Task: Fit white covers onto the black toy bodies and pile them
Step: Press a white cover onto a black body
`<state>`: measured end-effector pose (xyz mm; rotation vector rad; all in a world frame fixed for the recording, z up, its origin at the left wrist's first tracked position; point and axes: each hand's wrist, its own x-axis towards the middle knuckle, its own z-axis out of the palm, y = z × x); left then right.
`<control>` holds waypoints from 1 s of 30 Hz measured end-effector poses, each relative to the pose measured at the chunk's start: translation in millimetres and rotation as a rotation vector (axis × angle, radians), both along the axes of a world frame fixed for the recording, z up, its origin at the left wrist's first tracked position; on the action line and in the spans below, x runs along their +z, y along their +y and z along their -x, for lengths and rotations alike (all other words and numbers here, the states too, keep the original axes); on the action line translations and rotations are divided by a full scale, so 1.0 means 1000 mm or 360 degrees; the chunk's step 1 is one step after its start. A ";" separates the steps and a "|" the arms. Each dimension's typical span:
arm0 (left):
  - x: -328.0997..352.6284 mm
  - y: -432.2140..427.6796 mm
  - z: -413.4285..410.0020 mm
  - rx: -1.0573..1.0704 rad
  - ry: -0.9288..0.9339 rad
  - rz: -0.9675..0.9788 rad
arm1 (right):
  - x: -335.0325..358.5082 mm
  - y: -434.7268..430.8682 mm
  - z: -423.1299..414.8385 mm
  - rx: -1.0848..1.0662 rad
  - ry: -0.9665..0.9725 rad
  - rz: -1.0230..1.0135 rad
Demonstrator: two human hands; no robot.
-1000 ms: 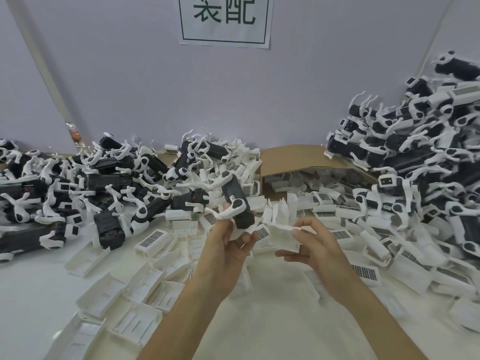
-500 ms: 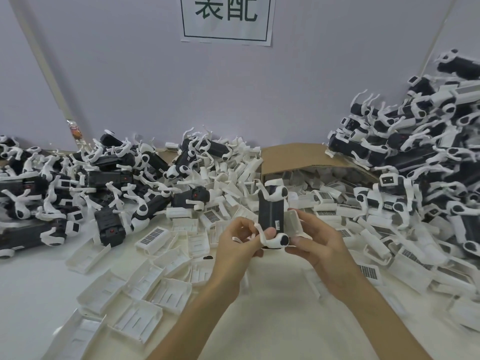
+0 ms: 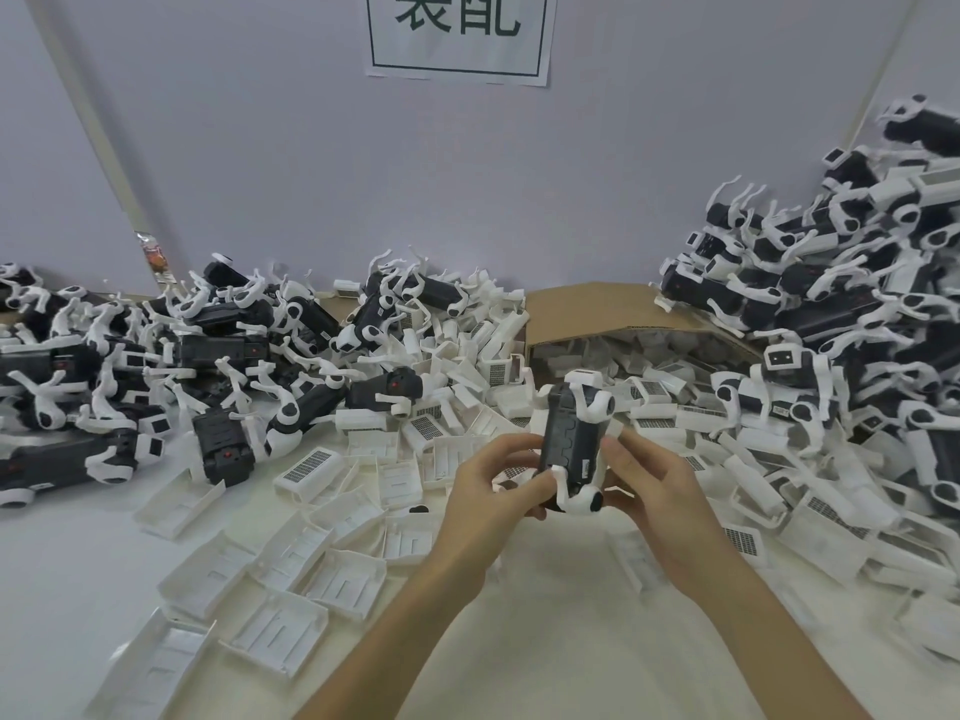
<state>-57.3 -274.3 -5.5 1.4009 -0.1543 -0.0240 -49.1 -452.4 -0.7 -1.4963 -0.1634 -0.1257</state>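
I hold one black toy body [image 3: 569,439] with white legs upright in front of me, above the table. My left hand [image 3: 493,478] grips its lower left side, thumb near a white leg. My right hand [image 3: 649,480] grips its right side. A white cover sits against the body's right side under my right fingers; how far it is seated I cannot tell. Loose white covers [image 3: 311,467] lie scattered on the white table [image 3: 78,553]. A heap of black bodies [image 3: 156,366] lies at the left.
A tall pile of toy bodies with white covers [image 3: 831,314] rises at the right. An open cardboard box [image 3: 597,309] full of white covers lies on its side behind my hands. A wall with a paper sign [image 3: 457,33] closes the back.
My left hand brought the black body from the left to the middle. My right hand brought the white cover against it. Both hands now grip the body together, turned upright.
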 end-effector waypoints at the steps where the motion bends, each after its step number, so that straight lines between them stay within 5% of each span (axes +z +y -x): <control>1: 0.000 0.000 0.000 -0.0004 -0.0001 0.0002 | -0.001 0.000 0.000 -0.0011 0.0009 -0.0008; 21: -0.004 0.005 -0.005 -0.0219 0.0066 0.0362 | 0.004 0.003 0.001 -0.0005 0.0008 -0.0073; 30: -0.007 0.002 -0.004 -0.0214 0.0058 0.0215 | 0.003 0.003 0.004 0.0106 -0.0009 -0.0043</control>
